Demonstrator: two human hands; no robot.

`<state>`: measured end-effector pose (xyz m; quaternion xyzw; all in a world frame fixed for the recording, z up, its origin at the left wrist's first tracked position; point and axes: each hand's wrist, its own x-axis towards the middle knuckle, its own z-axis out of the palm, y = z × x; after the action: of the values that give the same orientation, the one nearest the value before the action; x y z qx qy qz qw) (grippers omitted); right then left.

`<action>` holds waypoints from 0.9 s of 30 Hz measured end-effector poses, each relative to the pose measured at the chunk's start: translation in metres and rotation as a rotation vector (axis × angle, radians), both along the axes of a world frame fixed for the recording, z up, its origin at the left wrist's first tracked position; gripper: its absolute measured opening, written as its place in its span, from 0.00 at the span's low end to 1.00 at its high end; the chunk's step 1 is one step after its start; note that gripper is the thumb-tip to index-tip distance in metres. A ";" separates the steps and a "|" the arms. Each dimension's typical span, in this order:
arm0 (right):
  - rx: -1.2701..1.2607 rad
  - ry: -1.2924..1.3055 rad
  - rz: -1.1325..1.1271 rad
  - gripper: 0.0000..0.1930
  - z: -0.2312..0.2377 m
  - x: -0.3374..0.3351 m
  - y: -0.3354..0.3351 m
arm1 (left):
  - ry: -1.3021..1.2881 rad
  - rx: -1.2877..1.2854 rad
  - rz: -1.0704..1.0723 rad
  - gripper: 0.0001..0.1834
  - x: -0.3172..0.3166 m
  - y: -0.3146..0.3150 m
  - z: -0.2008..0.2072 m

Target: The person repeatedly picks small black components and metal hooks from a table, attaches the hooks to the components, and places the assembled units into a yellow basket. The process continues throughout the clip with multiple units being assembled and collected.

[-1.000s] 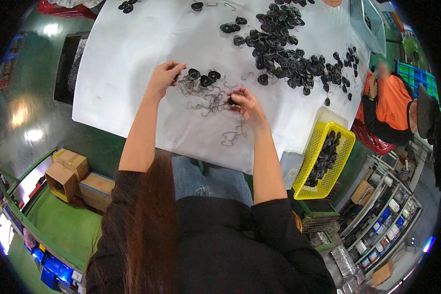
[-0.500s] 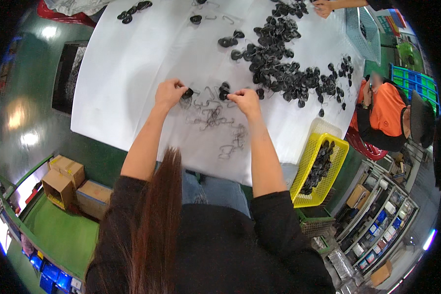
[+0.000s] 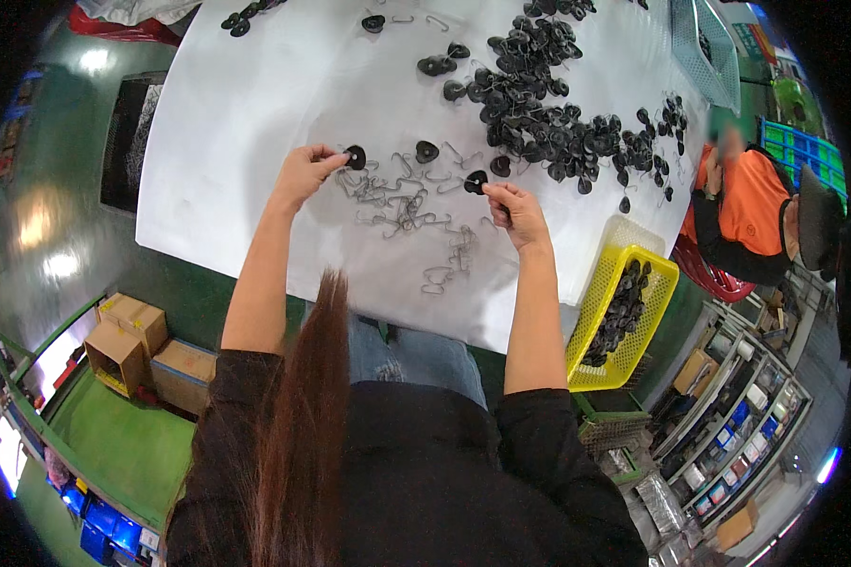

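My left hand (image 3: 305,176) pinches the edge of a small black round piece (image 3: 355,157) with a pale spot at its middle. To the right, my right hand (image 3: 522,215) holds a similar black disc (image 3: 477,180) between thumb and fingertips. Both discs are just above the white table (image 3: 227,170). Between and below my hands lie loose thin wire hooks (image 3: 405,214), spread in a tangle. A single black disc (image 3: 426,151) rests beyond them, and another black disc (image 3: 500,166) lies beside my right hand.
A large heap of black discs (image 3: 529,104) covers the table's far right. A yellow basket (image 3: 668,293) with black pieces stands at the right edge, a pale blue basket (image 3: 719,71) at the far right corner. A person in an orange vest (image 3: 752,208) sits on the right.
My hands have moved apart, the left slightly left and away, the right to the right, each with a black disc. The other person's hand at the far edge has left the view.
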<state>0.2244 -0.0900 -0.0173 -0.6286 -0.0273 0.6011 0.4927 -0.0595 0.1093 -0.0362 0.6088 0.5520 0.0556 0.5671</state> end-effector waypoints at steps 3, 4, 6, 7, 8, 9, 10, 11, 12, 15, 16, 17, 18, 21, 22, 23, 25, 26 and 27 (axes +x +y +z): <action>-0.210 -0.426 0.154 0.09 -0.007 -0.002 -0.011 | 0.190 0.216 -0.119 0.11 -0.006 -0.002 0.005; -0.271 -0.607 0.220 0.09 -0.011 -0.002 -0.012 | 0.327 0.323 -0.209 0.11 -0.007 -0.001 0.006; -0.231 -0.475 0.150 0.10 -0.016 -0.001 -0.017 | -0.005 -0.076 0.022 0.11 -0.009 0.001 0.008; -0.222 -0.404 0.117 0.10 -0.017 -0.001 -0.019 | -0.132 -0.293 0.150 0.10 -0.011 0.000 0.008; -0.276 -0.373 0.069 0.11 -0.018 0.001 -0.020 | -0.108 -0.268 0.106 0.10 -0.012 0.001 0.009; -0.244 -0.367 0.107 0.10 -0.016 0.002 -0.022 | -0.054 -0.222 0.083 0.09 -0.013 0.000 0.011; -0.283 -0.396 0.134 0.10 -0.012 0.004 -0.024 | 0.014 -0.196 0.062 0.09 -0.015 -0.001 0.012; -0.281 -0.397 0.171 0.10 -0.007 0.005 -0.024 | -0.167 -0.369 0.078 0.10 -0.016 -0.002 0.015; -0.206 -0.263 0.150 0.10 -0.001 0.006 -0.025 | -0.305 -0.440 0.088 0.10 -0.019 -0.003 0.019; 0.142 0.153 0.079 0.11 0.020 0.008 -0.030 | -0.671 -0.587 0.143 0.12 -0.021 -0.007 0.030; 0.270 0.249 0.041 0.12 0.026 0.006 -0.033 | -0.740 -0.598 0.178 0.12 -0.017 -0.009 0.033; 0.444 0.357 0.018 0.12 0.029 0.004 -0.033 | -0.853 -0.612 0.183 0.13 -0.011 -0.012 0.034; 0.414 0.363 -0.036 0.12 0.030 0.001 -0.031 | -0.732 -0.577 0.185 0.13 0.000 -0.013 0.032; 0.483 0.434 -0.103 0.13 0.023 -0.004 -0.020 | -0.407 -0.380 0.073 0.15 0.051 -0.011 0.015; 0.517 0.477 -0.094 0.13 0.017 -0.005 -0.013 | -0.236 -0.240 0.019 0.16 0.069 -0.016 0.008; 0.597 0.526 -0.081 0.14 0.012 -0.005 -0.009 | -0.118 -0.004 -0.035 0.15 0.085 -0.025 0.001; 0.398 0.423 -0.186 0.15 0.006 -0.007 -0.007 | 0.109 0.467 -0.139 0.13 0.111 -0.042 -0.007; 0.269 0.350 -0.261 0.16 0.003 -0.010 -0.007 | 0.109 0.473 -0.156 0.12 0.116 -0.044 -0.007; 0.307 0.353 -0.282 0.19 0.001 -0.012 -0.009 | 0.114 0.457 -0.180 0.12 0.120 -0.047 -0.005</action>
<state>0.2125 -0.0994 -0.0166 -0.4298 0.0558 0.6157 0.6580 0.0605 0.0626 -0.0407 0.7701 0.4998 0.0937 0.3852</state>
